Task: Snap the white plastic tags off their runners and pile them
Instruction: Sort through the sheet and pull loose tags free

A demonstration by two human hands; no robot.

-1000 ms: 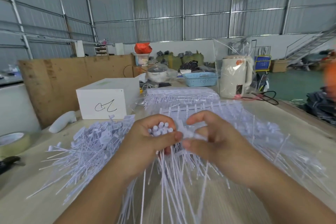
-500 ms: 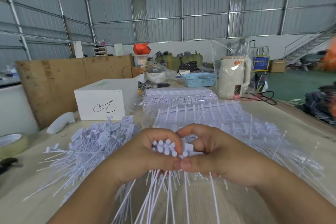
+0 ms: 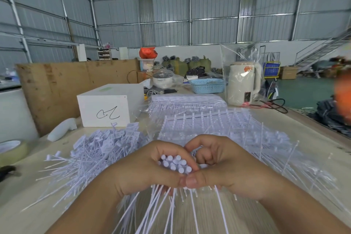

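My left hand [image 3: 144, 171] grips a bunch of white plastic tags [image 3: 175, 162], round heads up, thin tails hanging toward me. My right hand [image 3: 226, 167] is curled against it, thumb tip touching the left thumb, fingers closed on tags at the bunch's right side. A loose pile of snapped-off tags [image 3: 98, 150] lies on the table to the left. Sheets of tags on their runners [image 3: 224, 127] lie behind and right of my hands, partly hidden by them. A wrapped stack of more runner sheets [image 3: 186, 100] sits farther back.
A white box [image 3: 108, 106] stands behind the pile, a white handle-shaped object [image 3: 62, 132] beside it. A tape roll [image 3: 11, 151] sits at the left edge. A bagged kettle [image 3: 242, 83], blue basket [image 3: 208, 85] and cable [image 3: 273, 103] are at the back. The table's right edge [image 3: 322, 129] runs diagonally.
Both hands have come lower and closer together, the right hand closing onto the bunch until the thumbs touch. The bunch's heads now stand up between the hands.
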